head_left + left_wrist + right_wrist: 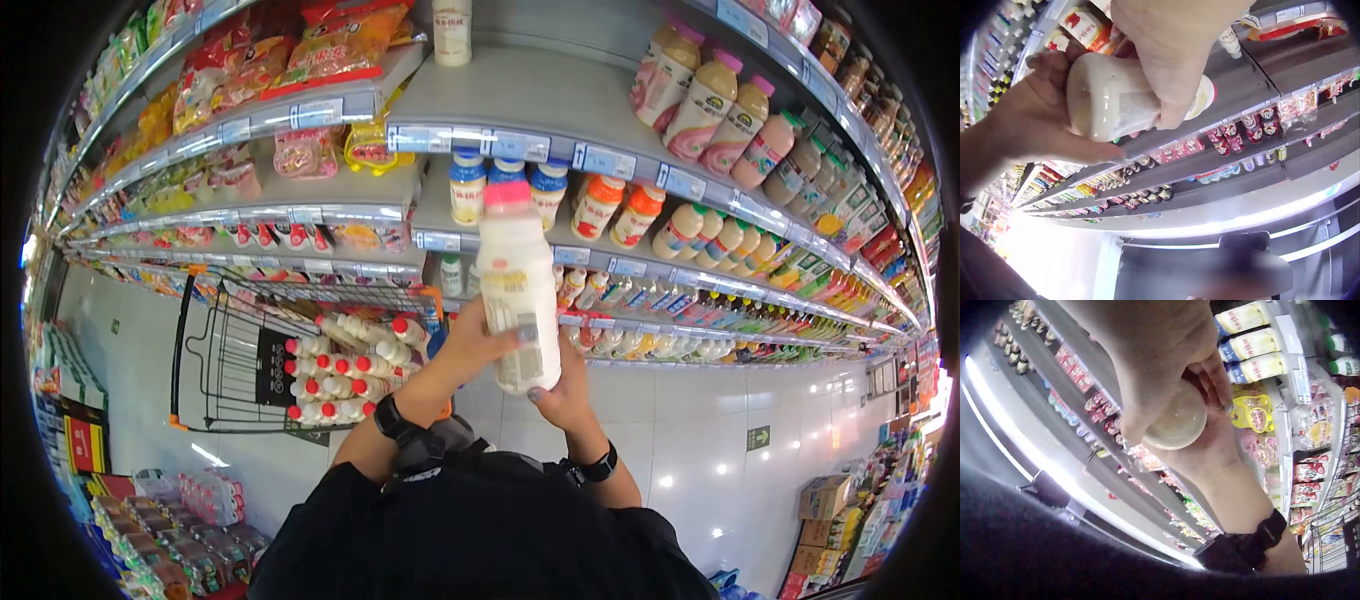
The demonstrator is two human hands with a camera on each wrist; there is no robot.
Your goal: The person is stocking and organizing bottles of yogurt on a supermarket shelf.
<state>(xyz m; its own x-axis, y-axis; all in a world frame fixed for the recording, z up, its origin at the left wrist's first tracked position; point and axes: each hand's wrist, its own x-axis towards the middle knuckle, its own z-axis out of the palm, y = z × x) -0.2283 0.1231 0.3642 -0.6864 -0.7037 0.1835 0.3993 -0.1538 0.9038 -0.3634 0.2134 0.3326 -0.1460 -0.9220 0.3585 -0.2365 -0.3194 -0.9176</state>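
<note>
A large white plastic bottle with a pink cap is held up in front of the shelves, its printed label facing the head camera. My left hand grips its side, thumb across the label. Lower down, my right hand holds it around the base, thumb at the bottom edge. In the left wrist view the bottle lies between the left hand and the right hand. Its round bottom shows in the right wrist view, beside the fingers of the right hand.
A wire shopping cart on the left holds many white bottles with red caps. Blue-capped bottles, orange-capped bottles and pink-capped bottles stand on the shelves. Wrapped drink packs are stacked at the lower left.
</note>
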